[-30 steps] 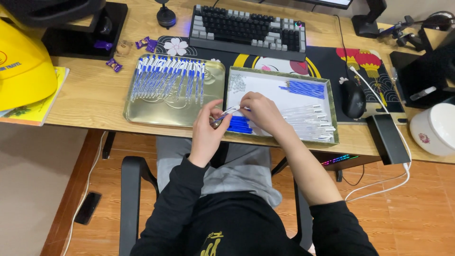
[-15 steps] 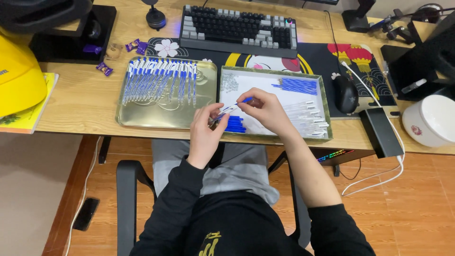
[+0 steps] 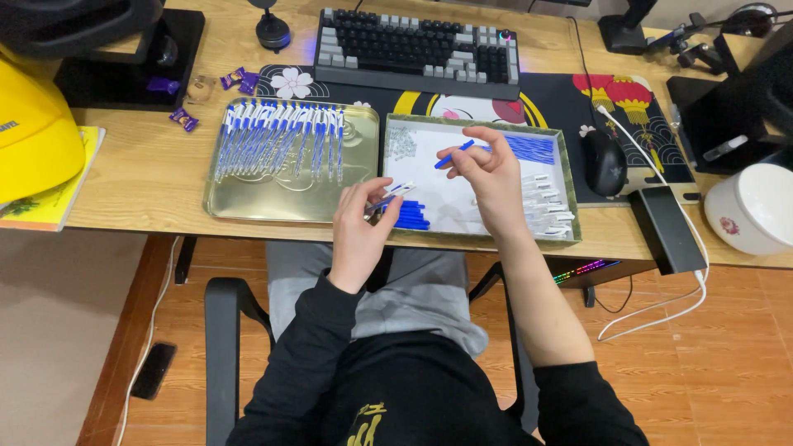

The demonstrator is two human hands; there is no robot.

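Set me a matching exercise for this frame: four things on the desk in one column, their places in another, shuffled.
Things:
1. row of assembled pens
2. computer mouse
3. yellow hard hat
4. keyboard

Places:
A. far left edge of the desk
B. in the gold tray
C. at the back, above both trays
D. right of the white-lined tray

Pairs: 1-B, 2-D, 3-A, 4-C

A light wooden desk [image 3: 149, 177] spans the view, with a dark keyboard [image 3: 417, 45] and a patterned desk mat [image 3: 578, 95] at its far side. Below its near edge lies an orange-brown wood-plank floor [image 3: 710, 363], and a black chair [image 3: 221, 347] stands there. The light is even and soft.
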